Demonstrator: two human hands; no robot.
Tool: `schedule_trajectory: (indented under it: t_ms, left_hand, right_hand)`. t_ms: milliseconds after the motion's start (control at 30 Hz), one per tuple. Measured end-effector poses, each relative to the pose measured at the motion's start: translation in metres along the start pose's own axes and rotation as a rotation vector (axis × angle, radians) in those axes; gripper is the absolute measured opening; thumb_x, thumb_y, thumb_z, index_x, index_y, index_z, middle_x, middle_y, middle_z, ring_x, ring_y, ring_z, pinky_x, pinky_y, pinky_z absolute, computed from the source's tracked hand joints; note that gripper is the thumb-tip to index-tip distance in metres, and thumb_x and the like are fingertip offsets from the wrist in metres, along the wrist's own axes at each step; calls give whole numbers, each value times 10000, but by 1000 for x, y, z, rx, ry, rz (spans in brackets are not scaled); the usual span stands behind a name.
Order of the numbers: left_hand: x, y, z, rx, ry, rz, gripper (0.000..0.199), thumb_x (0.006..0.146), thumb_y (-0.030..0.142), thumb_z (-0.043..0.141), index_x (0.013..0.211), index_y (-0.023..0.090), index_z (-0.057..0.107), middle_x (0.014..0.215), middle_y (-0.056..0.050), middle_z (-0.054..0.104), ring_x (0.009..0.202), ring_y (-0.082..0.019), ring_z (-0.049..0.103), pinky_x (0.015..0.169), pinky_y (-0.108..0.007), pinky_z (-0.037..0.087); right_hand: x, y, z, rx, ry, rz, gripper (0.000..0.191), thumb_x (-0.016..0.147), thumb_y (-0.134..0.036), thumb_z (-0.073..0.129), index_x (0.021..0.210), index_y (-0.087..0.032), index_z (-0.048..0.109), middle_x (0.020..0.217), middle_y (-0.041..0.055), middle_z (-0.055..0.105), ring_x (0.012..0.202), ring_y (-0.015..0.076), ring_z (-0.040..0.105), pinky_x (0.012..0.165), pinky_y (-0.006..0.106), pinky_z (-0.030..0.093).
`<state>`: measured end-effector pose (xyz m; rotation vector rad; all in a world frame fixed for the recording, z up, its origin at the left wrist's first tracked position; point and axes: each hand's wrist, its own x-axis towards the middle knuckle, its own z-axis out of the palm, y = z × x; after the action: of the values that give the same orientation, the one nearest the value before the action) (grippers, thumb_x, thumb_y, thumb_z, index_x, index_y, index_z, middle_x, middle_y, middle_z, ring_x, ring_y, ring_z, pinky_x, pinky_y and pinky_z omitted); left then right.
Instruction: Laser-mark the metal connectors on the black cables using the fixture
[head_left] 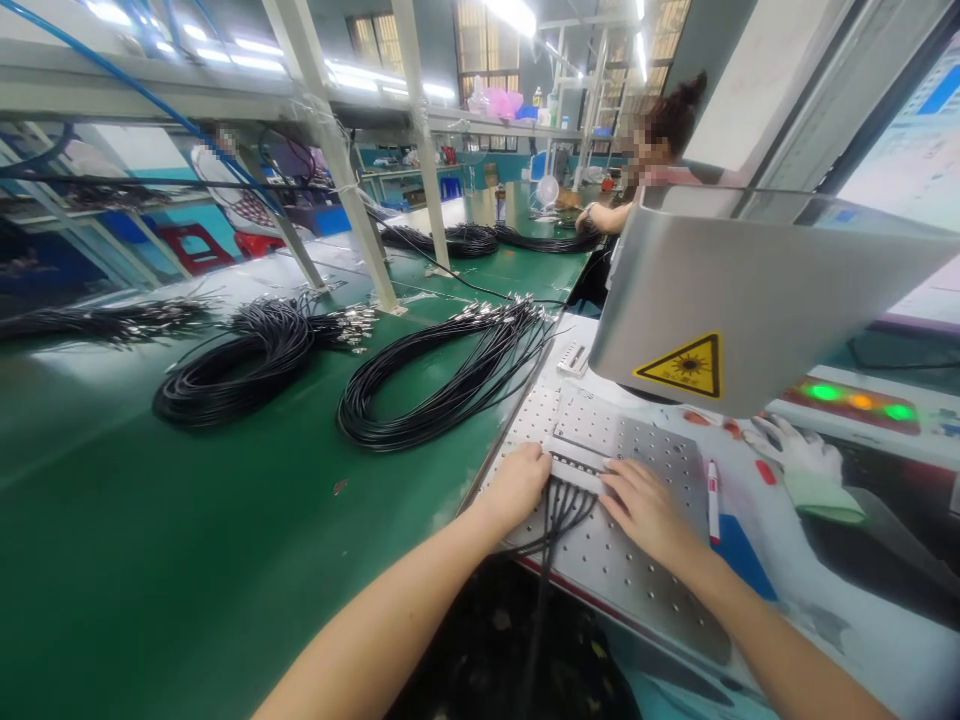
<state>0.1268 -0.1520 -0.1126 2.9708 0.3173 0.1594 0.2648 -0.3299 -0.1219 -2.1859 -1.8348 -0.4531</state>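
A light metal bar-shaped fixture [576,464] lies on a perforated metal plate [637,560], with several black cables [559,510] seated side by side in it and hanging toward me over the plate's front edge. My left hand [519,486] is closed, its fingertips gripping the fixture's left end. At the right end, my right hand [649,505] holds the same fixture with bent fingers; its thumb lies near the cables. Above and beyond the hands stands a grey machine housing [750,290] with a yellow warning triangle [681,367].
Coiled black cable bundles [435,390] lie on the green table [300,530] to my left. Right of the plate are a red-and-white marker [712,500], a white glove [802,455] and a panel with lit lamps [855,400]. A co-worker [660,140] sits beyond the housing.
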Motion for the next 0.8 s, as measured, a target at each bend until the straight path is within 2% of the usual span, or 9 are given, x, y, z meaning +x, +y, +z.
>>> schedule_trajectory:
  t_ms: [200,400,500,567,667,733,800]
  left_hand:
    - [15,15,1,31,-19,39,170,834,44,396,879,110,546,907,-100,548,868,-212,506,771,-320,452]
    - [12,15,2,34,-14,10,149,837,67,414,894,122,540,937,-93,539,893,-211,503,783,-319,449]
    - [11,12,-4,23,8,-6,143,863,132,420,938,134,541,955,-95,543,904,-218,506,799,-342,448]
    - [4,7,-15,3,46,-8,189,855,176,463,1031,147,525,1001,-93,541,938,-224,500,824,-351,444]
    - [-21,-12,-36,-57,108,-23,283,830,190,504,1113,190,510,1034,-67,554,976,-219,496,856,-346,441]
    - [-46,-37,-44,-98,124,-38,223,843,209,472,1048,211,559,1021,-49,575,965,-214,517,835,-340,461]
    - [-73,-71,-40,-156,173,-55,224,861,304,445,1019,239,590,1005,-29,599,952,-201,548,829,-325,484]
  right_hand:
    - [-12,24,0,24,-19,10,204,866,-292,463,943,-178,614,1092,92,608,1020,248,537,905,447,443]
    - [-9,24,5,92,-26,82,207,849,-327,467,899,-203,625,1084,86,605,1025,258,538,867,432,469]
    - [-16,24,1,128,-37,150,251,851,-368,459,990,-221,609,1126,79,581,1039,247,538,875,420,470]
    - [-32,30,-3,130,-6,221,291,852,-392,454,1050,-226,588,1143,81,566,1057,240,533,888,416,465]
    - [-72,47,-10,83,124,369,309,858,-402,431,1041,-213,593,1101,93,576,1036,237,546,888,422,468]
    - [-102,58,-12,45,228,471,311,859,-402,418,1003,-203,609,1048,99,593,998,236,565,871,428,479]
    - [-126,65,-12,25,297,557,306,856,-399,419,971,-202,624,1018,96,603,975,234,580,853,425,492]
